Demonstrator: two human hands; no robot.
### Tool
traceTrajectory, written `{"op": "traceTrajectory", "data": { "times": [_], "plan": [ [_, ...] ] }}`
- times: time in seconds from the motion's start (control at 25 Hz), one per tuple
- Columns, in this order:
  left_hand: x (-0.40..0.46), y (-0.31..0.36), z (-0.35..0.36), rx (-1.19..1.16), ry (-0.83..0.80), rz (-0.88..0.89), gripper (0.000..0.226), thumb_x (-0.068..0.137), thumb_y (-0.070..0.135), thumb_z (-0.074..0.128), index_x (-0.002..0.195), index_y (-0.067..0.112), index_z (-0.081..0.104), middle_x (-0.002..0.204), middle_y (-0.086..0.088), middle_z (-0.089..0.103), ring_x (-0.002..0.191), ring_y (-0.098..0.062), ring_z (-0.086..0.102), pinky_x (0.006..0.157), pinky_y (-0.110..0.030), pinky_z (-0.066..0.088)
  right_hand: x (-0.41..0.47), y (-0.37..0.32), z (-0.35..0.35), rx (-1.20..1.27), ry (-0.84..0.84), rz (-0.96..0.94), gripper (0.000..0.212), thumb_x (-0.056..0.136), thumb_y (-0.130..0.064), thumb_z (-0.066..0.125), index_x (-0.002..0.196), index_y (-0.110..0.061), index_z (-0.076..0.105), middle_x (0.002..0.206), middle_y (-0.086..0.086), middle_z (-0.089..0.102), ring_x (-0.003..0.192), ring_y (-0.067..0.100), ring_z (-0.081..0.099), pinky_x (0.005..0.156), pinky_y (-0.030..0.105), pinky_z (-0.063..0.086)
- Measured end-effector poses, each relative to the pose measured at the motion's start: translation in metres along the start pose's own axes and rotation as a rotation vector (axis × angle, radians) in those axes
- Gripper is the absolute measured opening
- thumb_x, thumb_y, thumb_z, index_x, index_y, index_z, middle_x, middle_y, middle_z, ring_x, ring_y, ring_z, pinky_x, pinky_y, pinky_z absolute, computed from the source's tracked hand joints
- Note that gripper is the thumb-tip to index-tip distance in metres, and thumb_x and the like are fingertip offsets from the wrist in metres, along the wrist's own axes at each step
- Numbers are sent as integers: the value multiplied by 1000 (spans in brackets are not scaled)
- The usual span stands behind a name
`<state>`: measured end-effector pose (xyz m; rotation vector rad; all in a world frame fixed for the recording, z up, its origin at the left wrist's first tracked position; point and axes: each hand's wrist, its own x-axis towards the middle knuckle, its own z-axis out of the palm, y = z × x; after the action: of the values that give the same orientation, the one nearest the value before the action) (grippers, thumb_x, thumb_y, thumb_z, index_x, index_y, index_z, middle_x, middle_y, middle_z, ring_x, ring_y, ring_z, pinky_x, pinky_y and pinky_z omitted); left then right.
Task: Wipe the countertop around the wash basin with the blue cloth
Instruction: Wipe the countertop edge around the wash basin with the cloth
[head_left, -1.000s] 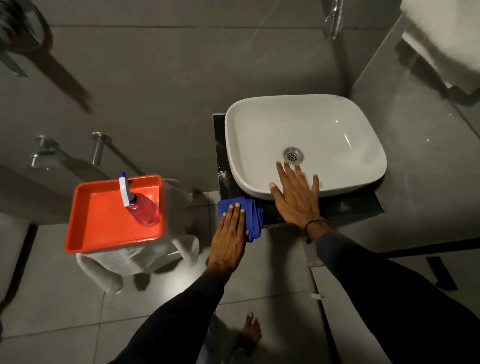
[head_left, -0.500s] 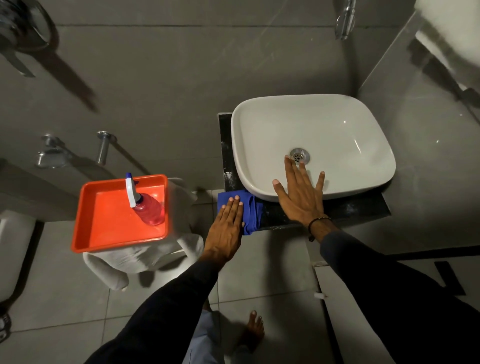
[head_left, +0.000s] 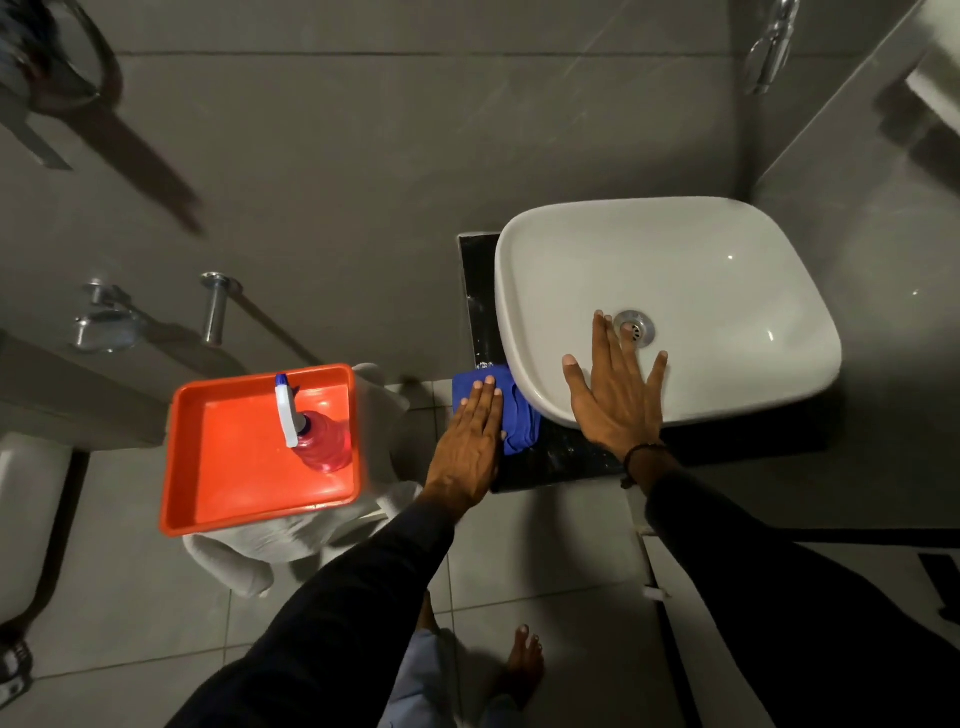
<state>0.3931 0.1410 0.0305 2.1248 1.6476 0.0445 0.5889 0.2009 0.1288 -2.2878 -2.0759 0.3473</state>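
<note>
Pressing flat is what is seen from the left hand (head_left: 467, 447): its palm and straight fingers are laid on the crumpled blue cloth (head_left: 511, 421), nothing pinched or gripped, the cloth simply pinned beneath. The cloth is found at the centre of the frame, on the near left corner of the narrow black stone countertop (head_left: 558, 460), its right edge tucked under the overhanging rim of the white rounded ceramic wash basin (head_left: 727, 291). Most of the cloth is covered by the fingers; a bunched blue fold is left showing to the right of the hand, between it and the basin.

The right hand (head_left: 618, 395) is spread wide and laid palm down over the basin's near rim, fingers fanned, holding nothing. Its fingertips are reached toward the round metal drain (head_left: 635, 327), one fingertip lying over it. A dark cord bracelet (head_left: 636, 457) is worn at that wrist, and both arms are clad in dark sleeves.

At the left centre of the frame, a square orange plastic tray (head_left: 249, 483) is set on a white plastic stool (head_left: 249, 561), and a pink spray bottle with a white and blue nozzle (head_left: 306, 431) is stood inside it. A bare foot (head_left: 524, 660) is seen on the grey tiled floor (head_left: 130, 597) at the bottom centre.
</note>
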Motion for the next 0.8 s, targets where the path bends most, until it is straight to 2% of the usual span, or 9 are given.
{"op": "traceTrajectory", "data": {
  "times": [0.12,0.24,0.44,0.64,0.8],
  "plan": [
    [15,-8,-8,-23,-6,14,66,110,34,22,162,10,-9,172,-10,-11,160,-24,-10,128,-35,-8,3,-2,-1,-54,-3,-4,73,101,-58,20,160,-24,-5,170,-2,6,158,20,4,123,65,5],
    [40,-18,-24,-4,-18,22,69,109,30,30,161,8,-10,171,-12,-12,160,-26,-9,131,-38,-4,4,-4,-2,-76,17,-3,75,100,-57,27,161,-23,1,169,0,12,157,23,11,121,67,10],
    [78,-40,-50,22,-16,77,66,109,24,29,162,5,-5,172,-14,-9,161,-28,-6,132,-40,1,5,-5,-4,-41,-12,8,76,99,-58,31,160,-25,1,169,-1,11,158,22,8,122,67,8],
    [98,-50,-59,23,-26,105,65,110,26,28,162,5,-4,172,-14,-7,161,-29,-5,132,-40,3,3,-5,-4,-37,-31,12,80,97,-63,24,160,-23,-3,170,-1,5,158,20,3,123,65,3],
    [113,-56,-70,17,-42,86,67,110,26,30,162,7,-6,172,-12,-10,161,-27,-7,132,-39,3,2,-3,-4,25,-34,43,91,88,-78,12,159,-25,-11,170,-2,-1,158,18,-1,124,62,-3]
  ]
}}
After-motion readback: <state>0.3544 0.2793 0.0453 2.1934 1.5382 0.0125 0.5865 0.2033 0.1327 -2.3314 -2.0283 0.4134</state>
